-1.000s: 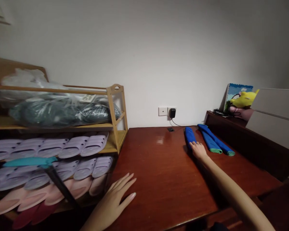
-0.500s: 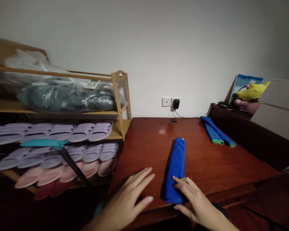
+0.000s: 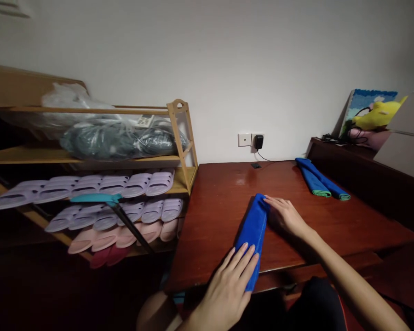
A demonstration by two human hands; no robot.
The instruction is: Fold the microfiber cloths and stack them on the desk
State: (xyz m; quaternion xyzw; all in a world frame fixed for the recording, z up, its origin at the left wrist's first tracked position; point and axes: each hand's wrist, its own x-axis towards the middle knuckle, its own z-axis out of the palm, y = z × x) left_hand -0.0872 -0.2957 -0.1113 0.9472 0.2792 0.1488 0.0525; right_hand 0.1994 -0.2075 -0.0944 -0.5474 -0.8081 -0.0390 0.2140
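A long folded blue cloth (image 3: pixel 254 225) lies on the reddish-brown table (image 3: pixel 214 207), its near end reaching the front edge. My left hand (image 3: pixel 229 282) rests flat on the near part of the cloth, fingers stretched out. At the far end, my right hand (image 3: pixel 288 217) touches the cloth's right corner with its fingertips, the fingers held close together; its thumb is hidden. Two more folded blue cloths with green edges (image 3: pixel 312 180) lie at the table's back right.
Left of the table stands a wooden rack (image 3: pixel 181 142) with lilac and pink slippers and plastic-wrapped bundles. A black plug (image 3: pixel 258 141) sits in the wall socket. A dark raised ledge (image 3: pixel 365 179) borders the right side.
My left hand has moved right onto the cloth. My right hand has gone from the cloth's near end to its far end. The view has shifted slightly left.
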